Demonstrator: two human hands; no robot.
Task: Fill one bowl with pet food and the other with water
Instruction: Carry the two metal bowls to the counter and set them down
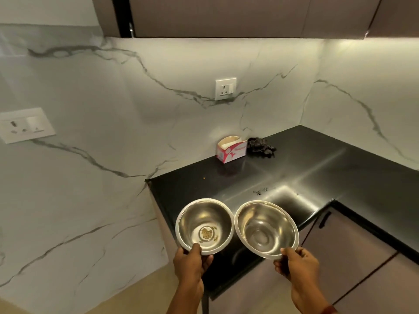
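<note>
Two shiny steel bowls are held side by side over the near end of the black counter (306, 168). The left bowl (199, 217) has a small heap of brown pet food (206, 233) at its bottom; my left hand (191, 265) grips its near rim with the thumb inside. The right bowl (272, 220) looks clear inside, tilted slightly toward me; my right hand (297, 264) pinches its near rim. An open red-and-white carton (231, 149) stands at the back of the counter against the wall.
A dark crumpled cloth (260, 147) lies right of the carton. Water drops (260, 191) and a crumb (204, 177) sit on the counter. Marble walls carry sockets (225, 88). Brown cupboards (353, 241) stand below the counter, more cabinets overhead.
</note>
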